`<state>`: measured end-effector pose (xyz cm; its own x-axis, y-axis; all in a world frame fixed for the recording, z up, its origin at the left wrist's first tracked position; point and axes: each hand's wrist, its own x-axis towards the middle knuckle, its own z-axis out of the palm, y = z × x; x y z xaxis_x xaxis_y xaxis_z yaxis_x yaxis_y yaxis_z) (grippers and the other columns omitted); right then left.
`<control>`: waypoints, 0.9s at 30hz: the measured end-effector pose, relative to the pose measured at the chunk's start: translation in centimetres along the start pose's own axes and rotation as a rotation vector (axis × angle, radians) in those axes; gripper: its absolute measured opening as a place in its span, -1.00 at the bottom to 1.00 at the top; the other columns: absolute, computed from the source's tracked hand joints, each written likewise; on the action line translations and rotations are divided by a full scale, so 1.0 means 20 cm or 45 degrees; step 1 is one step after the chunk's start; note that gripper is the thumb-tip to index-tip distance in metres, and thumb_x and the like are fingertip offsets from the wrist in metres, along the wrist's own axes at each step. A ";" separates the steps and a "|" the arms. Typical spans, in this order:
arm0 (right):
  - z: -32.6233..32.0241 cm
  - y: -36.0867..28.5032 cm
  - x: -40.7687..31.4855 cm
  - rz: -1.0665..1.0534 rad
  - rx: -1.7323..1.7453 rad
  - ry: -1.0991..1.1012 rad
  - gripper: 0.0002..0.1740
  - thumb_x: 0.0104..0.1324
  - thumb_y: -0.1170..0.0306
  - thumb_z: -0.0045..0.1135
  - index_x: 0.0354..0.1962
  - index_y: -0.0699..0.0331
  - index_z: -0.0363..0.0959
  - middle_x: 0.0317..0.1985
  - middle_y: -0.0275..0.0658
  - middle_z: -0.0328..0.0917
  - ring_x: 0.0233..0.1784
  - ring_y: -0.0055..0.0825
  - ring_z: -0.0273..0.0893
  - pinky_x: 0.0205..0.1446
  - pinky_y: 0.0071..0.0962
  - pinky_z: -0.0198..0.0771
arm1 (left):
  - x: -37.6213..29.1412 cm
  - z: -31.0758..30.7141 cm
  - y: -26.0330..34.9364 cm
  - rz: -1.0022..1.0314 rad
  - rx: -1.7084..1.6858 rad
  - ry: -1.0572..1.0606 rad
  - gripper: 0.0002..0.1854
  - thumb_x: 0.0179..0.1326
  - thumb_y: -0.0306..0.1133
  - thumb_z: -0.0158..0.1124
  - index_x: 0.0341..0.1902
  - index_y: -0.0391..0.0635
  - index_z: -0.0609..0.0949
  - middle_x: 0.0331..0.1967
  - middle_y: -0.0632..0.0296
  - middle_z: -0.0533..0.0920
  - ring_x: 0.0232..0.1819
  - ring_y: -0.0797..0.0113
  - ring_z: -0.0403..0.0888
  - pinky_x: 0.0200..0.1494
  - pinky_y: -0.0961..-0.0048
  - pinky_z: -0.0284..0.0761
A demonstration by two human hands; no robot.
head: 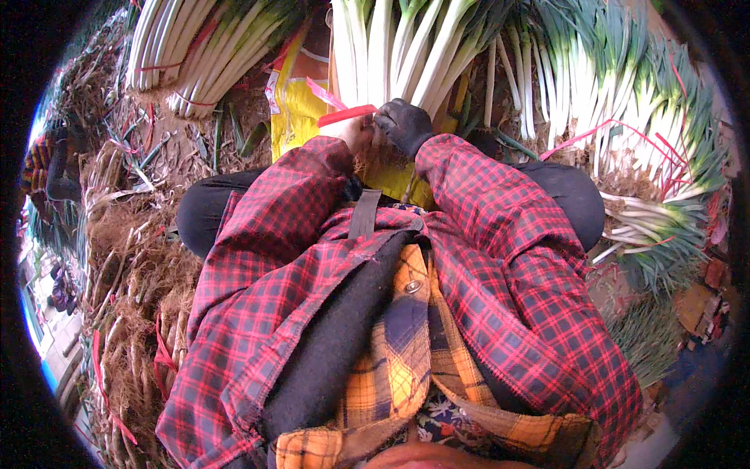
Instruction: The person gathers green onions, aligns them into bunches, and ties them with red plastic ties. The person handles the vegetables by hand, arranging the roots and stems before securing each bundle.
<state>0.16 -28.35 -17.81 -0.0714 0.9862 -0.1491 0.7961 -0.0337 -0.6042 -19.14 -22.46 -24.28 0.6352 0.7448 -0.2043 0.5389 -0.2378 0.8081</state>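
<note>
A bundle of long scallions or leeks [404, 53] lies before me, white stalks towards me and green tops away. Both my hands meet at its root end. My left hand [356, 133], bare, is closed, with a red plastic strip [347, 115] across its fingers. My right hand [405, 126], in a dark glove, is curled into a fist against the strip's near end and touches the white stalks. The fingertips of both hands are partly hidden. Beneath the hands, brown roots [375, 161] hang over a yellow plastic sack [293, 117].
Tied bundles of scallions [170, 53] lie at the upper left. Many more stalks [603, 99] spread along the right, with a small bundle [656, 228] by my knee. Rooty, soil-covered scallions [135, 293] are heaped at left. Another person's striped sleeve [36, 161] shows at the far left.
</note>
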 end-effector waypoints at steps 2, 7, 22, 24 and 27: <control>0.02 0.02 0.01 0.024 0.014 0.027 -0.68 0.40 0.10 0.02 -0.19 0.12 0.60 -0.16 -0.19 0.58 -0.04 -0.19 0.56 0.00 -0.21 0.49 | 0.02 -0.10 0.11 -0.068 0.305 -0.163 -0.61 0.10 -0.35 0.35 0.06 -0.07 0.65 -0.11 0.04 0.73 -0.10 0.11 0.71 -0.06 0.20 0.59; 0.04 0.05 0.01 -0.168 -0.037 0.131 -0.68 0.38 0.09 0.06 -0.20 0.13 0.61 -0.18 -0.19 0.58 -0.07 -0.19 0.57 -0.02 -0.21 0.50 | 0.12 -0.21 0.29 0.076 0.500 -0.348 -0.71 0.10 -0.21 0.32 -0.15 -0.08 0.71 -0.26 0.00 0.74 -0.19 0.02 0.72 -0.10 0.13 0.60; 0.03 0.09 0.04 -0.181 -0.031 -0.012 -0.69 0.41 0.14 -0.04 -0.19 0.11 0.60 -0.17 -0.24 0.56 0.02 -0.22 0.50 0.09 -0.24 0.44 | -0.06 -0.20 0.42 -0.092 0.530 -0.106 -0.84 0.28 -0.27 0.22 -0.20 -0.03 0.69 -0.32 0.02 0.73 -0.30 0.06 0.71 -0.20 0.18 0.59; 0.02 0.08 0.04 -0.152 0.040 -0.020 -0.67 0.39 0.11 -0.01 -0.20 0.14 0.60 -0.20 -0.19 0.56 -0.01 -0.18 0.51 0.08 -0.21 0.43 | -0.09 -0.19 0.44 -0.210 0.072 -0.235 -0.84 0.26 -0.28 0.30 -0.19 -0.07 0.70 -0.33 0.12 0.75 -0.33 0.23 0.70 -0.20 0.26 0.59; -0.02 0.05 0.05 -0.074 0.142 -0.029 -0.62 0.35 0.06 0.04 -0.21 0.20 0.59 -0.23 -0.12 0.56 -0.05 -0.11 0.53 0.06 -0.18 0.42 | -0.11 -0.19 0.40 -0.477 -0.366 -0.389 -0.80 0.20 -0.30 0.43 -0.18 -0.14 0.71 -0.34 0.29 0.74 -0.32 0.46 0.66 -0.15 0.40 0.58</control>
<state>1.11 -27.41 -18.11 -0.1304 0.9831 -0.1283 0.7183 0.0045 -0.6957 -18.25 -23.71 -15.22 0.5835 0.5213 -0.6227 0.6132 0.2199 0.7587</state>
